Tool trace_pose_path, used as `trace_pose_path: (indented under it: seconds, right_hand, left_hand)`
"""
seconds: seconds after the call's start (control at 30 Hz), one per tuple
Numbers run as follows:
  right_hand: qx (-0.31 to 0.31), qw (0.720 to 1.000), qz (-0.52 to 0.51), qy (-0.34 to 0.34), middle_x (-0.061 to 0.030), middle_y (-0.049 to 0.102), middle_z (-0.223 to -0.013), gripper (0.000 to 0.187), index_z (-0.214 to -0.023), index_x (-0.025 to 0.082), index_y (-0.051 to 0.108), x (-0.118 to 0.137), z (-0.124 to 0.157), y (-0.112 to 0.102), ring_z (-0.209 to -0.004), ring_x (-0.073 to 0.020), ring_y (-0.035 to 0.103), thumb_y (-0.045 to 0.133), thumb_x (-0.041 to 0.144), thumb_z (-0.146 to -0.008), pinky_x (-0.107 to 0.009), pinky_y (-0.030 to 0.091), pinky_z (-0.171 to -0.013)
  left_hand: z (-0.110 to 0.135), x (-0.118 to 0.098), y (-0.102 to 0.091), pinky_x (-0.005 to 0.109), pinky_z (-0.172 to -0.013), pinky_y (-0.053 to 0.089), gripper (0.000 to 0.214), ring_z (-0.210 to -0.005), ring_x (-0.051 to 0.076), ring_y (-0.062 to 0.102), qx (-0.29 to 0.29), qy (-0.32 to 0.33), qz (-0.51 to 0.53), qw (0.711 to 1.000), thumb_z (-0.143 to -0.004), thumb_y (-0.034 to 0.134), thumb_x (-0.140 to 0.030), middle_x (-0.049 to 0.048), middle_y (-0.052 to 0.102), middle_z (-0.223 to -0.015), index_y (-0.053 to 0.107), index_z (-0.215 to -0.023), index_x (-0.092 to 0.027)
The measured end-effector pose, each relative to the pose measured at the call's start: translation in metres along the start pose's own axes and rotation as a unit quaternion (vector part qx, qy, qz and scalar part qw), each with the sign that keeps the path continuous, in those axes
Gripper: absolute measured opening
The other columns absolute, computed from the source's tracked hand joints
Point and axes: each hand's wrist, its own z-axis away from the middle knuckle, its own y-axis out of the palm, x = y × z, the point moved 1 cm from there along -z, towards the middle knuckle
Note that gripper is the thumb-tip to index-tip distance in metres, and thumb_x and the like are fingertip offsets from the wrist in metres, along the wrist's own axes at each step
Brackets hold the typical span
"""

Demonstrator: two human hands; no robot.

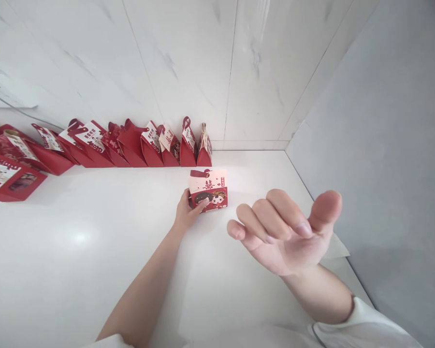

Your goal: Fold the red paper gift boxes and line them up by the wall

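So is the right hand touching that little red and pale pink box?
Apart. The head view shows it: the right hand is raised with fingers curled, and white tabletop shows between its fingers and the box.

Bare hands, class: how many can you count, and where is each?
2. The bare left hand grips the squarish red-and-pink card box; the bare right hand is raised over the smooth white tabletop, right of the box.

Open tabletop (65, 270), box row (130, 145) behind
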Motion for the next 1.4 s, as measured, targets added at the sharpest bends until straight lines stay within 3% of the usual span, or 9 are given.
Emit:
trace_pose_path:
  seconds: [0.37,0.53,0.63,0.7,0.77,0.83,0.9,1.03,1.4]
  right_hand:
    - [0.0,0.996,-0.082,-0.024,0.0038,0.015,-0.041,0.056,-0.05,0.021,0.02,-0.005,0.011,-0.003,-0.044,-0.0144,0.017,0.043,0.042,-0.097,-0.026,0.024,-0.038]
    - [-0.064,0.992,0.1,0.043,0.0079,0.012,-0.045,0.055,-0.053,0.021,0.018,-0.01,0.01,-0.01,-0.041,-0.008,0.012,0.051,0.036,-0.095,-0.023,0.015,-0.036]
    - [-0.221,0.93,0.293,0.022,0.0076,0.025,-0.048,0.049,-0.054,0.021,0.031,-0.022,0.004,-0.037,-0.042,-0.0073,0.021,0.054,0.04,-0.092,-0.023,0.023,-0.039]
    - [-0.321,0.842,0.43,-0.057,0.0035,0.046,-0.061,0.033,-0.066,0.021,0.048,-0.034,0.0,-0.063,-0.052,-0.0099,0.042,0.059,0.042,-0.089,-0.024,0.04,-0.051]
    - [-0.341,0.778,0.52,-0.089,-0.0063,0.059,-0.111,0.031,-0.105,0.024,0.055,-0.052,-0.002,-0.091,-0.086,-0.0151,0.058,0.067,0.041,-0.081,-0.03,0.05,-0.077]
    - [-0.34,0.745,0.569,-0.07,-0.0116,0.04,-0.146,0.057,-0.126,0.025,0.047,-0.072,0.001,-0.117,-0.12,-0.0222,0.051,0.07,0.044,-0.078,-0.038,0.044,-0.099]
    - [-0.354,0.76,0.546,-0.015,-0.0126,0.039,-0.149,0.062,-0.135,0.023,0.042,-0.091,0.009,-0.14,-0.131,-0.0249,0.044,0.063,0.049,-0.082,-0.042,0.038,-0.108]
    - [-0.351,0.834,0.402,0.139,-0.0079,0.066,-0.122,0.051,-0.124,0.022,0.054,-0.12,0.028,-0.167,-0.11,-0.0244,0.062,0.046,0.06,-0.09,-0.04,0.048,-0.097]
    - [-0.288,0.892,0.301,0.173,-0.0061,0.067,-0.125,0.051,-0.119,0.021,0.056,-0.11,0.026,-0.193,-0.11,-0.026,0.064,0.058,0.057,-0.083,-0.039,0.05,-0.095]
  left_hand:
    - [0.0,0.006,0.001,0.045,-0.087,0.054,0.056,-0.105,0.031,0.066,0.002,-0.002,0.008,1.0,-0.07,0.078,-0.044,0.0082,0.07,-0.111,0.057,-0.117,-0.025]
    - [-0.002,0.011,0.001,0.042,-0.088,0.054,0.056,-0.105,0.03,0.066,0.015,-0.003,0.016,1.0,-0.071,0.076,-0.046,0.0077,0.069,-0.115,0.055,-0.117,-0.023]
    - [-0.004,0.014,0.003,0.04,-0.095,0.051,0.055,-0.112,0.027,0.063,0.014,0.017,0.037,0.999,-0.078,0.068,-0.049,0.0081,0.065,-0.123,0.052,-0.124,-0.022]
    - [-0.005,0.016,0.004,0.039,-0.103,0.046,0.056,-0.12,0.025,0.058,0.011,0.042,0.043,0.998,-0.084,0.06,-0.052,0.0085,0.062,-0.13,0.051,-0.13,-0.021]
    - [-0.006,0.018,0.004,0.038,-0.108,0.042,0.056,-0.125,0.025,0.055,0.0,0.048,0.045,0.998,-0.087,0.055,-0.055,0.0085,0.06,-0.133,0.051,-0.131,-0.021]
    - [-0.006,0.021,0.002,0.038,-0.107,0.043,0.056,-0.124,0.025,0.055,-0.012,0.033,0.043,0.998,-0.087,0.052,-0.058,0.0085,0.061,-0.132,0.054,-0.13,-0.021]
    - [-0.005,0.024,0.001,0.038,-0.105,0.045,0.056,-0.122,0.025,0.057,-0.025,0.017,0.04,0.999,-0.088,0.049,-0.06,0.0089,0.062,-0.13,0.055,-0.129,-0.021]
    - [-0.003,0.026,0.001,0.038,-0.103,0.047,0.056,-0.121,0.025,0.058,-0.022,0.006,0.067,0.998,-0.091,0.044,-0.06,0.0096,0.062,-0.13,0.056,-0.129,-0.021]
    - [-0.006,0.025,0.001,0.04,-0.107,0.044,0.057,-0.125,0.026,0.055,-0.004,0.018,0.096,0.995,-0.093,0.04,-0.057,0.0093,0.061,-0.133,0.054,-0.132,-0.017]
